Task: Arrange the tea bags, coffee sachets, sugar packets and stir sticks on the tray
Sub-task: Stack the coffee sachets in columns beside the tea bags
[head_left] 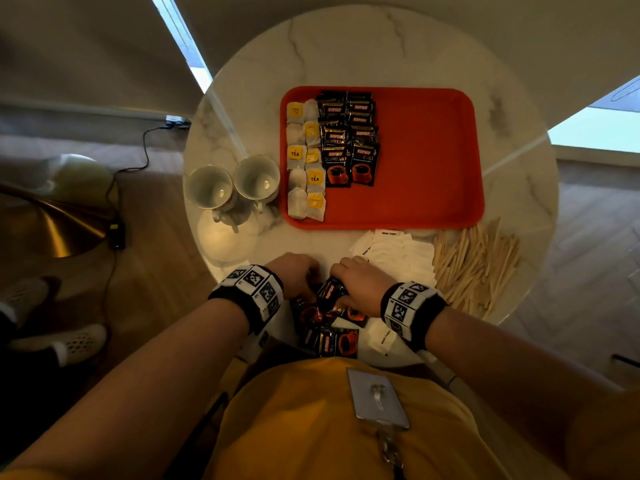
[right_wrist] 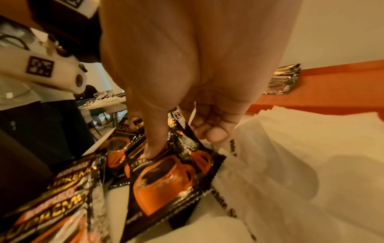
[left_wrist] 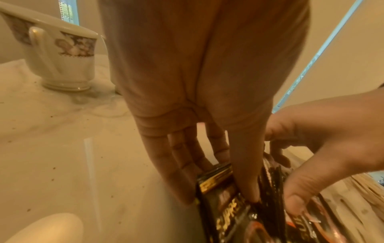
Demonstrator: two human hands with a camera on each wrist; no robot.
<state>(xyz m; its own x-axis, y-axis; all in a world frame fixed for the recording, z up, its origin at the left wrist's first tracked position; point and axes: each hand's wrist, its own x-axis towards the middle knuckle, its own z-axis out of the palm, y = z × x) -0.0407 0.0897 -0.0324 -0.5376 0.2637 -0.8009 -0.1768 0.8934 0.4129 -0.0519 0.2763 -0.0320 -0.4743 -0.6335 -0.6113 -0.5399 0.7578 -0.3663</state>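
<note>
Head view: both hands point(head_left: 329, 282) apparently on loose coffee sachets point(head_left: 329, 327).

The right hand point(right_wrist: 187, 69) reaches down into a loose heap of black-and-orange coffee sachets point(right_wrist: 164, 177) — its thumb point(right_wrist: 155, 141) presses one sachet printed with a cup, the other fingers point(right_wrist: 212, 131) curled behind the sachet's top edge. White sugar packets point(right_wrist: 290, 172) lie just beside, overlapping. Beyond them runs the red tray point(right_wrist: 332, 85) — more sachets on it.
</note>
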